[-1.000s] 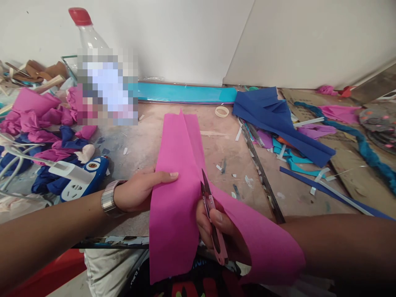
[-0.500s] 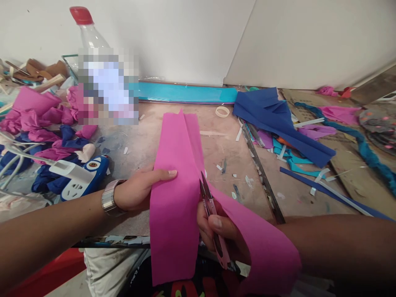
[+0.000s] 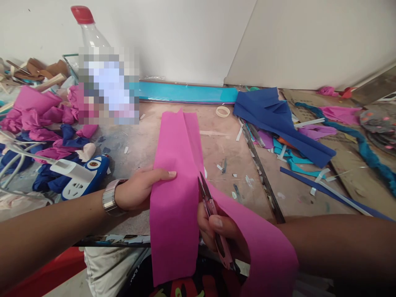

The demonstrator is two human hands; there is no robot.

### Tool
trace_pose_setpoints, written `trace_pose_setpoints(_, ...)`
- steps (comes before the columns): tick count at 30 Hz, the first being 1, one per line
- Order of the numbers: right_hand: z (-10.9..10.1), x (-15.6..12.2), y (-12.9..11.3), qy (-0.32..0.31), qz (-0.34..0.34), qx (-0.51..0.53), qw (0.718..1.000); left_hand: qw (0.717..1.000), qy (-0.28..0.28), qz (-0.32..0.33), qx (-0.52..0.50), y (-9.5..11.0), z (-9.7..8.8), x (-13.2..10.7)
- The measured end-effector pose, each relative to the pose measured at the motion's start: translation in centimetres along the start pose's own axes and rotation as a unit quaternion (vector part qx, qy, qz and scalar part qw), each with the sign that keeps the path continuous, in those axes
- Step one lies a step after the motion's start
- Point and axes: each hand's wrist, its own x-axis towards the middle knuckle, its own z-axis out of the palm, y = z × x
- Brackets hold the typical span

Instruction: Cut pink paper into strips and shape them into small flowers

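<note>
Scissors [image 3: 211, 207] at a split pink sheet [image 3: 175, 222]

One left grip [image 3: 137, 190] pinches the pink sheet's left edge, thumb on top, fingers hidden beneath. One right grip [image 3: 232, 232] is closed around the scissors, two blades slightly parted at the split; one pink flap [image 3: 269, 243] curves over that wrist. The sheet lies between the grips, reaching beyond them over the bench [image 3: 136, 144]. Farther out, beyond the right grip: one navy cloth [image 3: 262, 111], one cream ring [image 3: 221, 116]. Left of the left grip: one power strip [image 3: 83, 181] with one white charger [image 3: 72, 168] plugged in. One container, a red-capped bottle [image 3: 95, 39], stands beyond the left grip; pixelation hides its contents.
</note>
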Motion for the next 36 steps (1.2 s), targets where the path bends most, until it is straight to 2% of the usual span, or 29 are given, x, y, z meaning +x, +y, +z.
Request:
trace_pose_setpoints(6, 0.4, 0.1, 0.1, 0.024, -0.020, -0.006, 0.999, 0.997, -0.064, -0.025, 0.018, -0.2, 0.0, -0.3)
trace_pose_setpoints(9, 0.5, 0.2, 0.2, 0.034, -0.028, 0.005, 0.999, 0.996, -0.066, -0.041, 0.043, -0.2, -0.1, -0.5)
trace_pose_setpoints(17, -0.2, 0.4, -0.3, -0.005, -0.021, -0.036, 0.999, 0.993, -0.067, -0.070, 0.067, -0.4, -0.5, -0.7)
trace_pose_setpoints(23, -0.1, 0.4, 0.1, -0.002, -0.044, -0.025, 0.999, 0.994, -0.065, -0.062, 0.067, -0.6, -0.9, -0.6)
trace_pose_setpoints(26, 0.3, 0.3, 0.6, 0.008, -0.045, -0.002, 0.999, 0.993, -0.088, -0.058, 0.054, -0.6, -0.8, -0.6)
trace_pose_setpoints(30, 1.2, -0.1, 1.2, 0.063, -0.046, 0.033, 0.996, 0.990, -0.140, 0.002, -0.010, -0.3, -0.2, -0.3)
trace_pose_setpoints(32, 1.3, -0.2, 1.1, 0.081, -0.041, 0.052, 0.995, 0.989, -0.141, 0.021, -0.042, -0.3, 0.1, -0.1)
trace_pose_setpoints(34, 1.0, -0.3, 0.8, 0.065, -0.030, 0.042, 0.997, 0.991, -0.120, 0.022, -0.062, -0.3, 0.2, 0.1)
trace_pose_setpoints(36, 0.4, -0.4, 0.3, -0.009, -0.001, 0.000, 1.000, 0.992, -0.098, 0.021, -0.073, -0.3, 0.1, 0.3)
